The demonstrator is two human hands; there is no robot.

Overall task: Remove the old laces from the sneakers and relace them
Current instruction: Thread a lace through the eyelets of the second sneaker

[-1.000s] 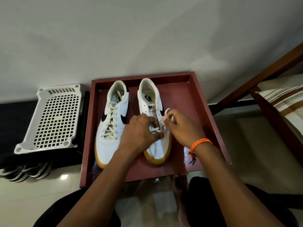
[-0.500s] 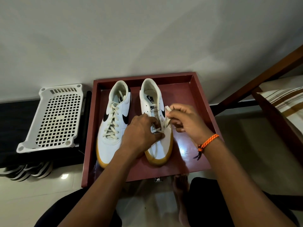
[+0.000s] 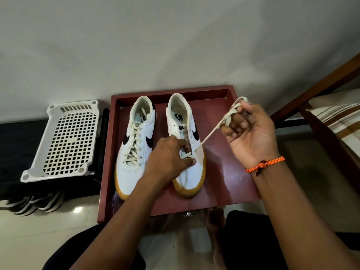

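Note:
Two white sneakers with black swooshes and gum soles stand side by side in a dark red tray [image 3: 229, 176]. The left sneaker [image 3: 134, 151] is fully laced with a cream lace. On the right sneaker [image 3: 191, 172] only the lowest eyelets hold lace. My left hand [image 3: 167, 160] rests on this shoe and pinches the lace at its lower eyelets. My right hand [image 3: 251, 131] is raised to the right of the shoe, fingers curled round the cream lace [image 3: 212, 131], which runs taut from an eyelet on the shoe's right side up to it.
A white perforated plastic basket [image 3: 66, 141] lies upside down left of the tray on a dark surface. Striped sandals [image 3: 33, 203] sit on the floor below it. A wooden bed frame [image 3: 321, 90] with striped bedding is at the right. My knees and a bare foot are below the tray.
My right hand has moved up and to the right, drawing a length of lace out of the right sneaker. My left hand has stayed on the shoe's lower eyelets.

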